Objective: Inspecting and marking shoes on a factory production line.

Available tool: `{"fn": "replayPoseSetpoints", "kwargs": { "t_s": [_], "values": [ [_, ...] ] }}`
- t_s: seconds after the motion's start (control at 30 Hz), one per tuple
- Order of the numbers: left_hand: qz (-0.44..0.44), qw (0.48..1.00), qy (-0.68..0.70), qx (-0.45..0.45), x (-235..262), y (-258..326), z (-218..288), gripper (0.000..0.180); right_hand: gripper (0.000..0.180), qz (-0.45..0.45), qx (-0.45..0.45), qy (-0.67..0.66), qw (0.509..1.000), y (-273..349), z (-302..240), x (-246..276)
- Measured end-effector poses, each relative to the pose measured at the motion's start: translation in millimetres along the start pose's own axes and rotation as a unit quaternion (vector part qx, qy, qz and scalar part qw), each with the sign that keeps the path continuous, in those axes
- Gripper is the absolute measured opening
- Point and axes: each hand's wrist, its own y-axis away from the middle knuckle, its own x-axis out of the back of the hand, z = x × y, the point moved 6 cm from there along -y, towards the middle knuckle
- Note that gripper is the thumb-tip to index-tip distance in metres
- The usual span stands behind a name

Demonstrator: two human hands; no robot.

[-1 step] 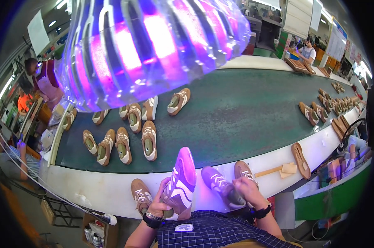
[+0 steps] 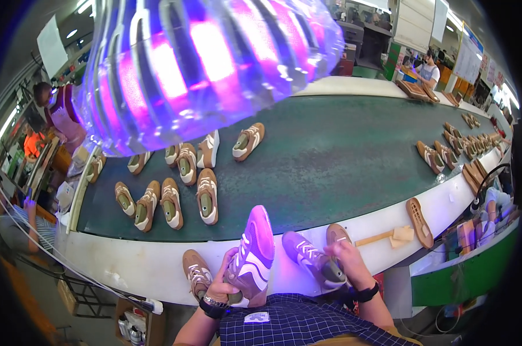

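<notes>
Upper left of the frame, a co-worker in an apron [image 2: 68, 121] stands beyond the belt [image 2: 330, 155]. Left of centre, a loose cluster of tan shoes lies on its green surface, below a slatted lamp [image 2: 215, 75] glowing violet. Lower centre: a brown shoe [image 2: 195, 271] on the white ledge [image 2: 146, 262]; just beside it, the left hand [image 2: 222, 284] grips the raised shoe [image 2: 252, 262] low down, toe up, washed pink. Right of that, a violet-lit shoe [image 2: 302, 249] on the ledge, the right hand [image 2: 350, 262] at its heel end, fingers bent, blurred; can't tell from here whether they grip. Farther right, a shoe sole [image 2: 419, 224].
</notes>
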Motion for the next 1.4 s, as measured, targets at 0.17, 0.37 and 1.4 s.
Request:
{"fn": "replayPoseSetpoints", "kwargs": {
  "t_s": [0.17,0.37,1.4],
  "values": [
    [-0.032,0.999,-0.021,0.014,-6,-2,-7,0.100,0.027,-0.040,0.098,-0.300,0.948,-20,-95,-22],
    [-0.047,0.998,-0.028,-0.005,-18,6,-12,0.099,0.013,-0.132,0.155,-0.316,0.927,-36,-162,-74],
    [-0.020,0.957,0.272,0.094,56,-7,-66,0.089,0.027,-0.112,0.146,-0.261,0.948,-69,-116,-127]
  ]
}}
